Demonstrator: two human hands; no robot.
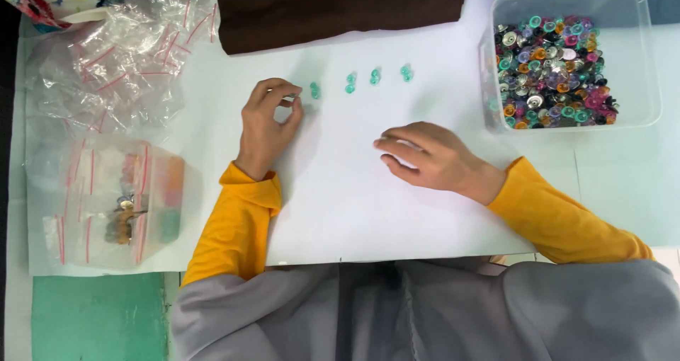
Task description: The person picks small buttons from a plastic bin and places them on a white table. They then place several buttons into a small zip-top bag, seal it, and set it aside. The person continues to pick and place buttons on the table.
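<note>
Far left, clear bags [113,64] untouched; my left hand [268,124] fingers pinch a green button [290,95] at the row's left end, four green buttons [360,80] already laid, right hand [432,157] flat, empty, tub [641,56] still full.

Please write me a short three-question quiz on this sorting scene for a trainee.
1. True or false: the right hand lies flat on the white sheet.
2. What colour are the small pieces set out in a row?
3. Which hand pinches a piece: A left, B right?

Key: 1 true. 2 green. 3 A, the left hand; the clear tub of mixed pieces stands beside the right.
</note>
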